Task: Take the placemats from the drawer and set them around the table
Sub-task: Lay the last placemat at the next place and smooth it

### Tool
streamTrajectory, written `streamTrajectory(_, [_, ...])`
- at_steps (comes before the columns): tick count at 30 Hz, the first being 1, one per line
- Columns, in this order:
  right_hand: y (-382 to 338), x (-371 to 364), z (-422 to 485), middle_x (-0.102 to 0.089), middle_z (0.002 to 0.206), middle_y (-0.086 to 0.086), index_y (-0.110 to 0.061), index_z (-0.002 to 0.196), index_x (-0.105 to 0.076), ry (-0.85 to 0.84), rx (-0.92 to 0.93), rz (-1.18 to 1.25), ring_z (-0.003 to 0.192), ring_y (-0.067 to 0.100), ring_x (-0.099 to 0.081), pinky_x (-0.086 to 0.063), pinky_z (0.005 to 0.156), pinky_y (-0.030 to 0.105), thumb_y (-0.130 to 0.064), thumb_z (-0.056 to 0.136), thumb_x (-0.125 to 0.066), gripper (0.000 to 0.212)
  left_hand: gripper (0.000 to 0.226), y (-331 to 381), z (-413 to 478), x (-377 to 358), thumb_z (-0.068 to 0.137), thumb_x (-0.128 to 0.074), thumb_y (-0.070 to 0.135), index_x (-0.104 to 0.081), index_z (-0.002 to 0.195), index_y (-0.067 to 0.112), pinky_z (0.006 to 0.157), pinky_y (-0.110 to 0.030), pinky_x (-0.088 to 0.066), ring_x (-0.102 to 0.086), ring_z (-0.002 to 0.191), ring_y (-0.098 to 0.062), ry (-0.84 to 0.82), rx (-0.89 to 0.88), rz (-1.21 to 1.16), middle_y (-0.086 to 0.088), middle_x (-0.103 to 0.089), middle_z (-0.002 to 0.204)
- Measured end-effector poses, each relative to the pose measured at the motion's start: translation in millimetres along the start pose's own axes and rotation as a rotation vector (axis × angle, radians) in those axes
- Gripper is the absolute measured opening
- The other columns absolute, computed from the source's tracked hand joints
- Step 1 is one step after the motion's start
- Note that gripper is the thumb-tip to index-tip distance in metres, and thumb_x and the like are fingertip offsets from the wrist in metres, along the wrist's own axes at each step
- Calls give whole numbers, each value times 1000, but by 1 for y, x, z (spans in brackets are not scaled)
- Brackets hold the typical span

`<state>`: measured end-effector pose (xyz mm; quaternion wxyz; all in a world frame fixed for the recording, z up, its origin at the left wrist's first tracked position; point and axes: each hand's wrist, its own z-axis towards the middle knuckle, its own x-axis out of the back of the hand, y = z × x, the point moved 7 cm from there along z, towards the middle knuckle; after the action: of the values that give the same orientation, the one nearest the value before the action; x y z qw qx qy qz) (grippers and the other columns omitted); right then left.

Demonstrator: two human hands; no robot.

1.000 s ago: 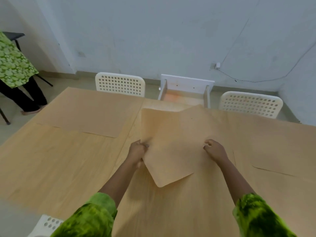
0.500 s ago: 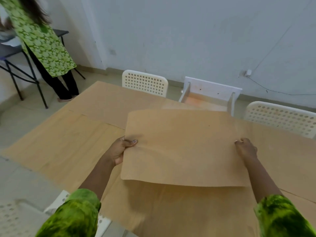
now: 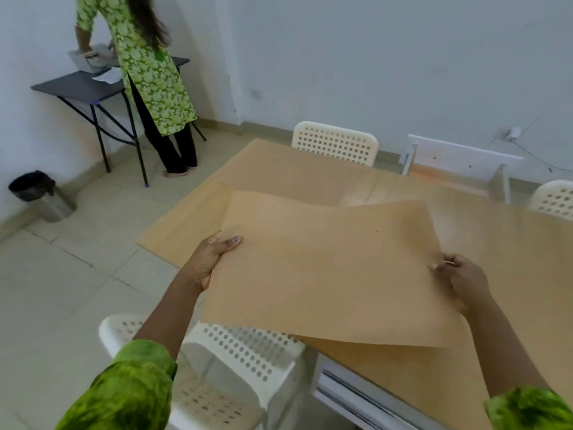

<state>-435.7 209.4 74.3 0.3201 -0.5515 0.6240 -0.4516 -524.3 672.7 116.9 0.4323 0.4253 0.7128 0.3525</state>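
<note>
I hold a large tan placemat point(image 3: 328, 268) flat above the near left corner of the wooden table point(image 3: 511, 243). My left hand point(image 3: 210, 259) grips its left edge, thumb on top. My right hand point(image 3: 459, 280) pinches its right edge. The mat's near edge hangs past the table's front, over a white chair point(image 3: 242, 361). Another placemat point(image 3: 279, 178) lies on the table at the far left corner. An open white drawer point(image 3: 459, 159) stands beyond the table's far edge.
White perforated chairs stand at the far side point(image 3: 336, 142) and far right point(image 3: 555, 198). A person in a green patterned dress point(image 3: 145, 63) stands at a dark folding table point(image 3: 93, 85) at the back left. A black-lined bin point(image 3: 40, 193) sits on the tiled floor.
I have lifted the placemat off the table's middle and carried it left and toward me, straightened between both hands. My view has swung left, showing the floor and near chair.
</note>
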Motion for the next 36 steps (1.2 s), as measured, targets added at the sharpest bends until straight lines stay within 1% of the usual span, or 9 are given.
streamTrajectory(5, [25,-78,-58,-66,71,-6,-18,83,-66,56,-9,136,54,5,-60,-48,45,13,0,80,-61,19,45,31,-18,90,88,-52,-1,-48,130,16,67,-24,-56,-69,72,-11,31,-37,82,-5,-71,102])
streamTrajectory(8, [37,-108,-82,-59,90,1,-10,103,-64,122,-43,198,72,13,-53,-47,50,16,-3,84,-60,21,60,46,-19,115,88,-51,-2,-36,143,20,57,-22,-48,-64,84,-11,-22,-27,259,-9,-55,128])
streamTrajectory(12, [44,-145,-103,-56,103,10,-1,114,-58,178,-84,204,91,20,-48,-41,61,25,2,87,-55,27,65,62,-2,131,89,-50,-7,-28,145,16,62,-26,-40,-60,91,-12,15,-35,350,-2,-51,136])
streamTrajectory(17, [57,-187,-112,-62,91,11,-4,102,-64,205,-186,169,65,19,-50,-41,54,28,4,87,-52,21,64,65,21,162,85,-58,-2,-34,143,12,83,-31,-43,-54,113,-20,170,-10,533,-4,-50,140])
streamTrajectory(19, [58,-199,-112,-59,83,8,-2,106,-62,231,-190,136,68,21,-51,-39,52,26,3,88,-51,22,66,66,34,175,83,-62,-2,-36,142,9,99,-32,-35,-47,126,-22,217,-28,572,-7,-48,141])
streamTrajectory(23, [49,-222,-108,-59,97,14,3,112,-59,275,-133,29,78,24,-51,-37,52,24,4,87,-49,27,66,70,65,197,81,-62,-5,-38,141,9,97,-33,-36,-45,128,-27,270,-61,620,-9,-44,145])
streamTrajectory(26, [47,-237,-102,-56,93,10,0,115,-57,361,-135,-19,62,16,-47,-37,49,24,4,87,-47,31,69,68,93,209,82,-60,-4,-35,144,11,93,-34,-40,-48,124,-29,227,-35,729,-9,-43,145])
streamTrajectory(30, [48,-251,-99,-63,99,12,-5,115,-60,431,-153,-202,79,24,-53,-47,72,34,1,83,-48,35,76,63,129,226,82,-64,4,-27,147,10,108,-39,-33,-39,133,-30,118,-11,920,-13,-36,149])
streamTrajectory(36, [40,-272,-104,-54,133,17,-6,136,-47,426,-191,-262,98,32,-56,-42,76,31,0,85,-50,51,78,58,155,244,84,-65,22,-22,149,20,114,-44,-27,-28,140,-29,-66,51,992,-5,-28,155])
